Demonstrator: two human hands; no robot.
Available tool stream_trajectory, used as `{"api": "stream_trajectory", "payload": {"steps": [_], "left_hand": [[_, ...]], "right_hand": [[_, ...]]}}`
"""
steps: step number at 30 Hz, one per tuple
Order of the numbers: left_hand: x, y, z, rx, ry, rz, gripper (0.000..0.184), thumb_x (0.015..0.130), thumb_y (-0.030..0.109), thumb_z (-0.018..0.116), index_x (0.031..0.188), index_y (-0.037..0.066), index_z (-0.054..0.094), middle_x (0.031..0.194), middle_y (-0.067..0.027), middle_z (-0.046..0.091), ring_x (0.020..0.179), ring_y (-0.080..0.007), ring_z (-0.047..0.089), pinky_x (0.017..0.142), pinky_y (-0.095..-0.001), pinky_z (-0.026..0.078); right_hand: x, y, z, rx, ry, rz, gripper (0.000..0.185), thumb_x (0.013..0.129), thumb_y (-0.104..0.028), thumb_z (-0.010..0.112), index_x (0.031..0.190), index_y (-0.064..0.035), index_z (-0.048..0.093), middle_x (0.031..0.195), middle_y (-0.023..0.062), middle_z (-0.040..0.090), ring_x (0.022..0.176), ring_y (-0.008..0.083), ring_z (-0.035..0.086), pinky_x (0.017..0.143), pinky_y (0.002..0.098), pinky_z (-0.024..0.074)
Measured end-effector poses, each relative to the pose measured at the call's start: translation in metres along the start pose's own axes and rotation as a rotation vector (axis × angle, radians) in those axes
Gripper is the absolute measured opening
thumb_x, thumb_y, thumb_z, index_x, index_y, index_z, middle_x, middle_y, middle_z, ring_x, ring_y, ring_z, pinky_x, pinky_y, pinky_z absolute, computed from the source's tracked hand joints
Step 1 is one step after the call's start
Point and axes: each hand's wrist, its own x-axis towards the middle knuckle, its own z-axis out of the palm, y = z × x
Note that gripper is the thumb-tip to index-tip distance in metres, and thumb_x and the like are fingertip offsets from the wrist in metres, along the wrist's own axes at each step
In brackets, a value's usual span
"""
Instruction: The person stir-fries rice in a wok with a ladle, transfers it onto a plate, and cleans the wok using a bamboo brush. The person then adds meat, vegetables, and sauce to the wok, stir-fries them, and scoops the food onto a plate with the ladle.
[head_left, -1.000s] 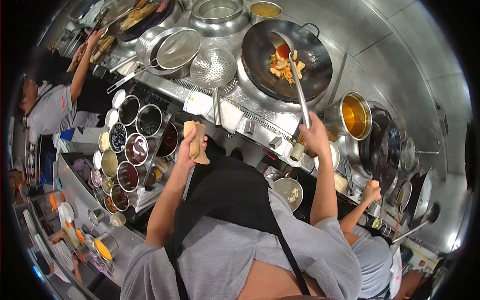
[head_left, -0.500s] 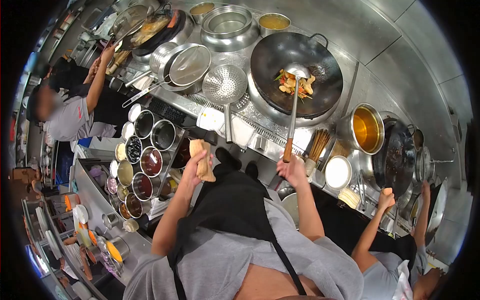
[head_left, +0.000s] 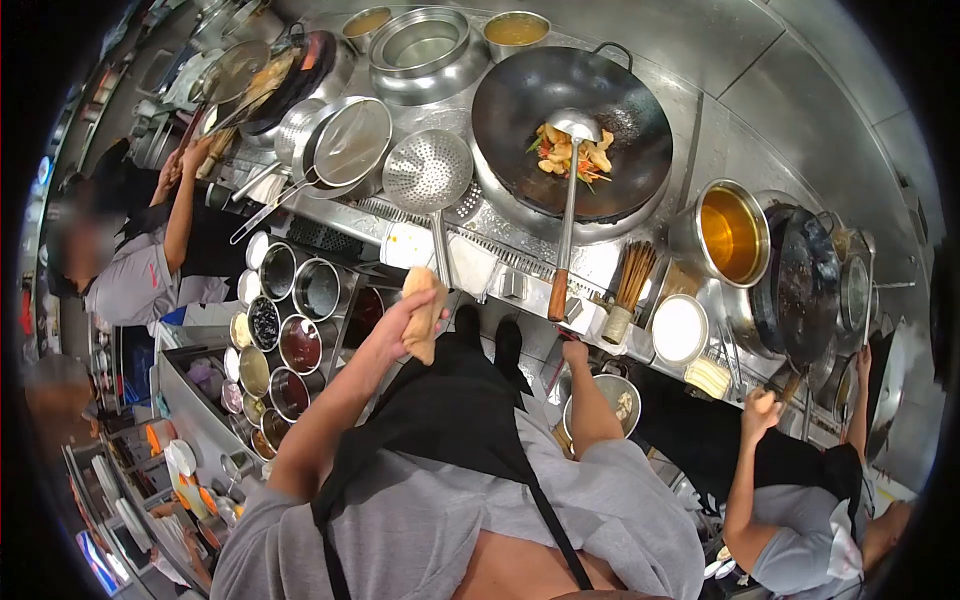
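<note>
My left hand (head_left: 408,322) is closed around a folded tan cloth (head_left: 424,312), in front of the stove's front edge. My right hand (head_left: 574,350) is low at the stove's front edge, just below the ladle's wooden handle end; its fingers are hidden. The ladle (head_left: 572,190) rests with its bowl in the black wok (head_left: 635,130) and its handle out over the front rim, untouched. Beside the ladle bowl lies cooked food (head_left: 556,155) with pale pieces and red and green strips.
A perforated skimmer (head_left: 428,170) and a mesh strainer (head_left: 352,145) lie left of the wok. To its right stand a pot of amber liquid (head_left: 730,235), a bamboo brush (head_left: 632,280) and a white bowl (head_left: 680,330). Co-workers (head_left: 800,510) stand on both sides.
My right hand has let go of the ladle and moved down to the stove's front edge. The ladle now leans in the wok. My left hand has turned slightly, still holding the cloth.
</note>
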Motion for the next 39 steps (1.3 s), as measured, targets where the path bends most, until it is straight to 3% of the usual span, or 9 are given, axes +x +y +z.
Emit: {"api": "stream_trajectory", "payload": {"steps": [9, 13, 21, 25, 28, 31, 33, 36, 39], "left_hand": [[0.181, 0.042, 0.096, 0.016, -0.203, 0.045, 0.067, 0.098, 0.066, 0.045, 0.132, 0.008, 0.051, 0.113, -0.0112, 0.065, 0.098, -0.0253, 0.067, 0.085, -0.0442, 0.057], [0.206, 0.039, 0.151, 0.003, -0.067, -0.006, 0.060, 0.099, 0.063, 0.046, 0.127, 0.010, 0.051, 0.109, -0.0089, 0.067, 0.096, -0.0259, 0.068, 0.085, -0.0489, 0.057], [0.234, 0.033, 0.188, -0.121, 0.044, -0.171, 0.010, 0.088, 0.012, 0.048, 0.088, 0.006, 0.057, 0.085, -0.0113, 0.063, 0.073, -0.0304, 0.065, 0.071, -0.0509, 0.058], [0.134, 0.071, 0.192, -0.043, -0.086, -0.303, 0.014, 0.091, 0.013, 0.046, 0.091, 0.005, 0.057, 0.085, -0.0112, 0.063, 0.076, -0.0312, 0.065, 0.073, -0.0525, 0.057], [0.128, 0.062, 0.169, -0.086, -0.224, -0.299, 0.022, 0.090, 0.010, 0.044, 0.069, 0.010, 0.049, 0.063, -0.0070, 0.048, 0.050, -0.0244, 0.049, 0.047, -0.0415, 0.048], [0.164, 0.015, 0.089, -0.203, -0.644, -0.230, 0.022, 0.087, 0.010, 0.050, 0.066, 0.011, 0.046, 0.059, -0.0028, 0.043, 0.044, -0.0193, 0.039, 0.040, -0.0363, 0.036], [0.156, -0.012, 0.071, -0.063, -0.139, -0.093, 0.010, 0.086, 0.011, 0.051, 0.076, 0.010, 0.051, 0.063, -0.0022, 0.045, 0.048, -0.0208, 0.045, 0.038, -0.0356, 0.037], [0.094, 0.006, 0.076, -0.112, 0.098, -0.451, 0.018, 0.087, 0.011, 0.049, 0.069, 0.011, 0.044, 0.058, -0.0029, 0.038, 0.042, -0.0202, 0.034, 0.039, -0.0360, 0.032], [0.051, 0.040, 0.107, -0.203, -0.366, -0.417, 0.024, 0.087, 0.012, 0.047, 0.064, 0.011, 0.040, 0.055, -0.0037, 0.033, 0.041, -0.0226, 0.033, 0.039, -0.0371, 0.031]], "right_hand": [[-0.179, -0.180, -0.263, 1.569, -0.426, -0.197, 0.056, 0.098, -0.054, 0.051, 0.115, -0.0015, 0.061, 0.088, 0.0086, 0.066, 0.070, 0.0206, 0.065, 0.062, 0.0371, 0.0522], [-0.199, -0.244, -0.313, 1.074, 0.191, -0.289, 0.015, 0.091, -0.009, 0.062, 0.099, 0.0005, 0.054, 0.062, 0.0027, 0.053, 0.037, 0.0122, 0.044, 0.033, 0.0289, 0.0314], [-0.363, -0.179, -0.386, 0.634, 0.048, -0.126, 0.023, 0.092, -0.015, 0.063, 0.111, -0.0024, 0.061, 0.068, 0.0020, 0.052, 0.064, 0.0109, 0.053, 0.055, 0.0300, 0.0433], [-0.414, -0.159, -0.398, 0.127, 0.205, -0.238, 0.036, 0.091, -0.019, 0.063, 0.121, 0.0006, 0.059, 0.085, 0.0217, 0.067, 0.084, 0.0379, 0.066, 0.077, 0.0450, 0.0504], [-0.392, -0.162, -0.376, -0.026, 0.323, -0.246, 0.038, 0.092, -0.023, 0.062, 0.123, -0.0003, 0.059, 0.095, 0.0257, 0.069, 0.097, 0.0433, 0.065, 0.084, 0.0516, 0.0492], [-0.326, -0.173, -0.335, -0.046, 0.485, -0.188, 0.038, 0.093, -0.023, 0.062, 0.123, -0.0015, 0.057, 0.094, 0.0239, 0.069, 0.092, 0.0442, 0.066, 0.082, 0.0531, 0.0494], [-0.304, -0.174, -0.318, 0.041, 0.606, -0.194, 0.037, 0.093, -0.022, 0.062, 0.124, -0.0022, 0.057, 0.093, 0.0232, 0.070, 0.090, 0.0442, 0.066, 0.080, 0.0535, 0.0498], [-0.343, -0.171, -0.351, 0.222, 0.525, -0.264, 0.036, 0.093, -0.019, 0.063, 0.124, -0.0026, 0.058, 0.086, 0.0210, 0.069, 0.078, 0.0397, 0.068, 0.072, 0.0482, 0.0508], [-0.404, -0.145, -0.399, 0.256, 0.379, -0.254, 0.032, 0.091, -0.016, 0.065, 0.119, -0.0022, 0.062, 0.074, 0.0153, 0.064, 0.066, 0.0310, 0.061, 0.065, 0.0389, 0.0484]]}}
